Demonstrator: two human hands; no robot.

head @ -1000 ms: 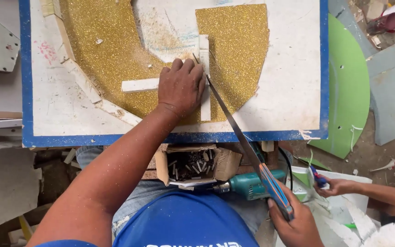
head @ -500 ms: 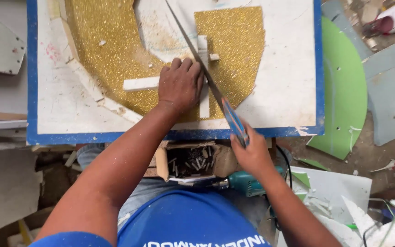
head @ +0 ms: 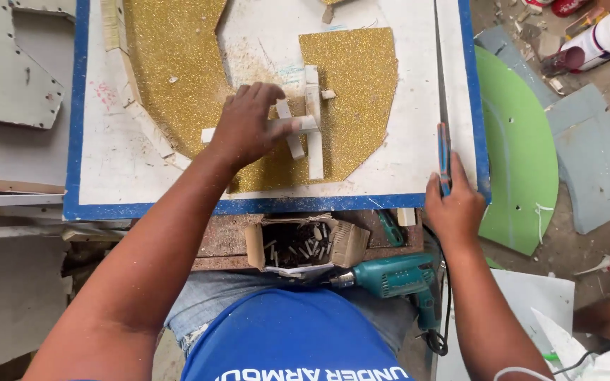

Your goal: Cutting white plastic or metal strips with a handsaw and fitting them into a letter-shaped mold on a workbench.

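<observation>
Since half a second ago we have swung the hacksaw [head: 443, 134] off the gold glitter sheet [head: 351, 85] and set it down along the right side of the table [head: 418, 176], its blade now running straight up toward the far edge instead of slanting across the work.

Taking the blue-edged table as our landmark: just below its near edge, closest to us, a teal power drill [head: 395, 275] lies on its side, and left of the drill sits an open cardboard box [head: 301, 243] of small pale pieces. At the table's near right corner our right hand [head: 453, 204] wraps closed around the saw's blue handle, thumb and fingers folded over it.

Farther in, near the middle of the table, our left hand [head: 248, 127] lies palm down on the glitter sheet, fingers slightly spread and fingertips pressing on the white strips [head: 312, 127] that cross one another there. One strip stands lengthwise, another lies across it, a shorter one slants between them.

Beyond the table's right edge a green curved panel [head: 520, 155] lies on the floor, and a grey curved panel [head: 587, 155] lies farther out. Past the table's far right corner a white bottle [head: 605, 35] lies on its side.
</observation>
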